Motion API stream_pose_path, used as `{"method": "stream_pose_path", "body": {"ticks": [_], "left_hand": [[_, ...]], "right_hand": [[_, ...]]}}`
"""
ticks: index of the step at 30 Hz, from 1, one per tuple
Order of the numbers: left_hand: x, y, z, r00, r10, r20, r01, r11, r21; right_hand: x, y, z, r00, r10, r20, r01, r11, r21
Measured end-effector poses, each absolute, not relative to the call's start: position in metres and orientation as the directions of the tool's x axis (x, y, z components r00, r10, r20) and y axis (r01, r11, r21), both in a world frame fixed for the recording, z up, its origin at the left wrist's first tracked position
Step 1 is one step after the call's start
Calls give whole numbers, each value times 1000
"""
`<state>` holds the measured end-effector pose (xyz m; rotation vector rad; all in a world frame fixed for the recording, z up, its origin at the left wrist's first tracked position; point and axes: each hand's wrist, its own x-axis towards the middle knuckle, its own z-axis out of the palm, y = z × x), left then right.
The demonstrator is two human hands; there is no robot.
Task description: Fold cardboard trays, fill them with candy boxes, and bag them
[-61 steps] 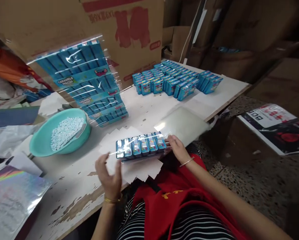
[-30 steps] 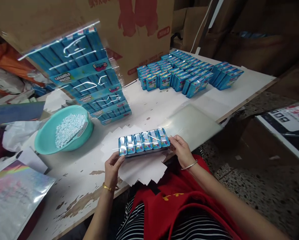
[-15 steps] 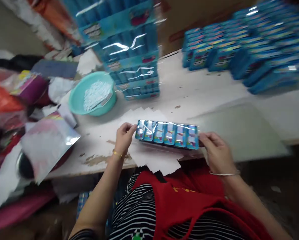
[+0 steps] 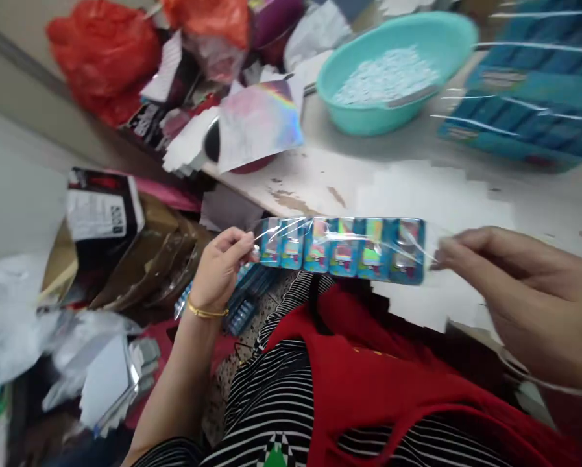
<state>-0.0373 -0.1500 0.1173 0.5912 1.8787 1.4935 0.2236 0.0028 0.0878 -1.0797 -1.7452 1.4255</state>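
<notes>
Six glossy blue boxes with rounded corners, side by side in one row, covered by clear plastic film. Row is stretched between both bare hands, over the near edge of the worn white tabletop and the wearer's lap; seems lifted, though contact beneath is hard to tell.

Step in hand, as I judge it: taking up and tensioning the film at both ends of the row. Next move calls for even pull from each side, row kept level, boxes not slipping out of line; too hard a tug might tear the film.

Pose: left hand pinches the film end between thumb and forefinger, right against the first box, other fingers curled in. Right hand reaches in from the side, nearer the camera and blurred; thumb and fingertips pinch the loose film tail, a short stretch of film between them and the last box. Both hands about level.

Behind: fanned white paper sheets, turquoise oval plastic basin of small white pieces, large film-wrapped blue pack
</notes>
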Motion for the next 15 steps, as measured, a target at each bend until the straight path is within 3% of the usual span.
{"method": "stream_pose_path", "body": {"ticks": [4,8,12,15], "left_hand": [[-71,-278,98,-888,402,-222,-110,283,953],[-98,-398,22,-949,76,-306,-266,326,907],[-108,-497,-76,-885,-215,-413,-465,368,805],[-110,-549,-141,-820,-362,-443,-559,342,756]], "right_hand": [[117,-42,58,-799,598,-55,119,69,-990],[15,-117,-16,-932,303,-198,219,38,-975],[-61,-207,-97,-797,43,-602,601,-45,-798],[-100,-268,-149,-708,-35,-706,703,61,-708]]}}
